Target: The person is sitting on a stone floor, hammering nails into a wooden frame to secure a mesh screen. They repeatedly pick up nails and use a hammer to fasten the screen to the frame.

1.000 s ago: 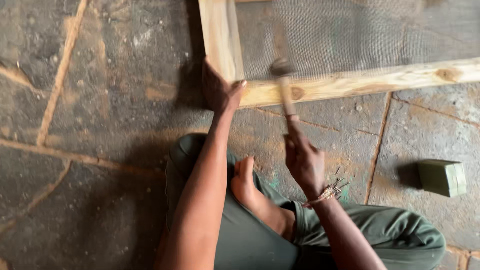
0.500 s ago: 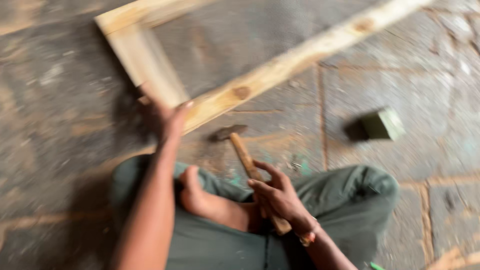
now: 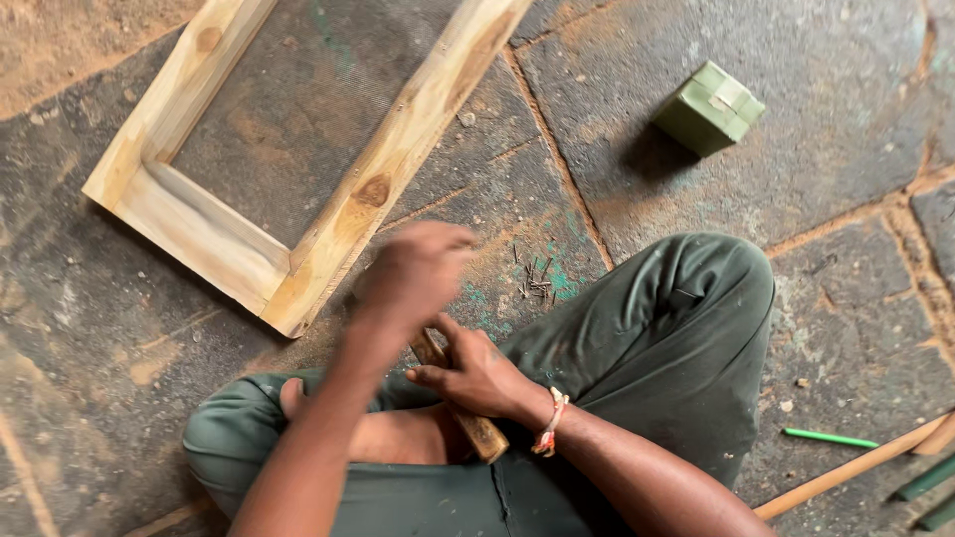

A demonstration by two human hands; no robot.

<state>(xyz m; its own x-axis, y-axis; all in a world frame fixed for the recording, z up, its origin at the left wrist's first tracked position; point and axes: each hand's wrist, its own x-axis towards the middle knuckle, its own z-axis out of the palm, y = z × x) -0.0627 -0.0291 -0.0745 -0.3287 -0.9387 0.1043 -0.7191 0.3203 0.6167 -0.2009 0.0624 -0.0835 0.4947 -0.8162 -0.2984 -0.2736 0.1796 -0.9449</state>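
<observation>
Two hands: right hand (image 3: 473,373) grips a hammer handle (image 3: 477,430); blurred left hand (image 3: 413,273), grip unclear, nears the wooden frame (image 3: 338,224).

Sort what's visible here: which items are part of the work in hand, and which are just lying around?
In use:
wooden frame
hammer handle, held by the right hand
left hand, blurred, near the frame corner
small nails on the floor

Lying about:
green box
green pencil
wooden stick
</observation>
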